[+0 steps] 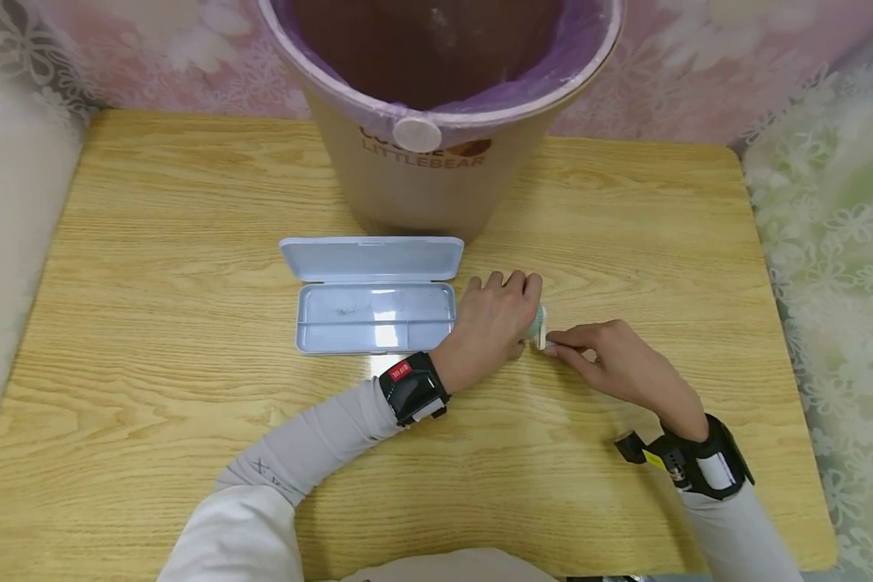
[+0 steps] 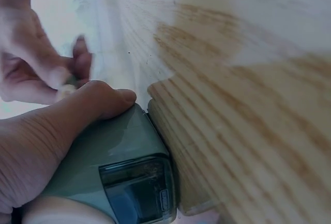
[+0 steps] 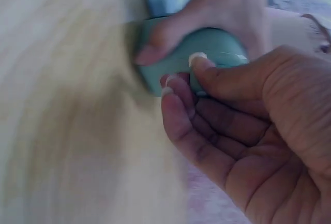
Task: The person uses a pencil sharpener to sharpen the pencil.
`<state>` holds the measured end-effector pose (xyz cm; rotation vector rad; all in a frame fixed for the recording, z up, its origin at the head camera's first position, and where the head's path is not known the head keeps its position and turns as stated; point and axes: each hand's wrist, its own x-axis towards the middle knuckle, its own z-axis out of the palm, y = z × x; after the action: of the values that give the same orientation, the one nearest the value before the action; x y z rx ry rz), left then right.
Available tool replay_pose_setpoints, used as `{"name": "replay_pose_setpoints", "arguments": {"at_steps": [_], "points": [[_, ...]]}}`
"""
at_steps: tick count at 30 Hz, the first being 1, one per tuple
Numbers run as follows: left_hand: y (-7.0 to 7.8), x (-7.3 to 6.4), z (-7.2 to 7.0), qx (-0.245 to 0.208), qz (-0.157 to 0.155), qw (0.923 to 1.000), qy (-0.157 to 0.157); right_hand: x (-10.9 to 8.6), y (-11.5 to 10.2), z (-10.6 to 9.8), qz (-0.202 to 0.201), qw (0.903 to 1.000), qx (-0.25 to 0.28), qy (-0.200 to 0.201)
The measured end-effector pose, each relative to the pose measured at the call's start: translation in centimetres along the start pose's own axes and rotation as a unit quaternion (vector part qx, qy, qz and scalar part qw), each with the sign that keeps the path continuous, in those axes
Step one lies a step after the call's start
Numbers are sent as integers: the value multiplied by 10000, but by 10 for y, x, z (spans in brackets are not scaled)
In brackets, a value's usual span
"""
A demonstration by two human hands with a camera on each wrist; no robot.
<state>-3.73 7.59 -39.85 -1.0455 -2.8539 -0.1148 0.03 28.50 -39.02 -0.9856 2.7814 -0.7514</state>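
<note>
My left hand (image 1: 495, 319) grips a green pencil sharpener (image 2: 106, 144) on the table; its dark see-through window shows in the left wrist view. On the sharpener's right side is a pale crank handle (image 1: 541, 333). My right hand (image 1: 618, 360) pinches this handle at its end between thumb and fingers, which largely hide it. Left of the sharpener lies a light blue pencil case (image 1: 349, 305), lid up and compartments bare. In the right wrist view, the left thumb lies across the sharpener's green body.
A large beige bucket (image 1: 429, 190) with a purple liner stands behind the pencil case. The wood-grain table (image 1: 167, 267) extends around both arms. Flowered cloth (image 1: 858, 259) borders the table at the right. Each wrist wears a black strapped device.
</note>
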Motion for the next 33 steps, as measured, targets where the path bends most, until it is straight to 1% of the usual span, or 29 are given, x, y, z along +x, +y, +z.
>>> {"name": "replay_pose_setpoints", "arguments": {"at_steps": [2,5,11,16,19,22,29,33], "points": [[0,0,0,-22,17,10000,0,-3,-3,-4,-210,9996,-7,181],[-1,0,0,-37,37,10000,-26,-3,-6,-12,-381,9983,-2,445],[-2,0,0,19,18,9999,-110,12,-6,-28,-633,9950,-137,763],[-1,0,0,87,37,10000,-23,26,-1,-36,-551,9943,-265,870],[0,1,1,75,45,10000,7,32,3,-39,-420,9948,-350,860],[1,1,1,34,41,10000,-31,35,9,-40,-323,9958,-327,786],[1,1,2,-43,6,10000,0,42,22,-40,-130,9986,-100,498],[1,1,2,-46,-22,10000,-41,47,32,-34,59,9994,94,315]]}}
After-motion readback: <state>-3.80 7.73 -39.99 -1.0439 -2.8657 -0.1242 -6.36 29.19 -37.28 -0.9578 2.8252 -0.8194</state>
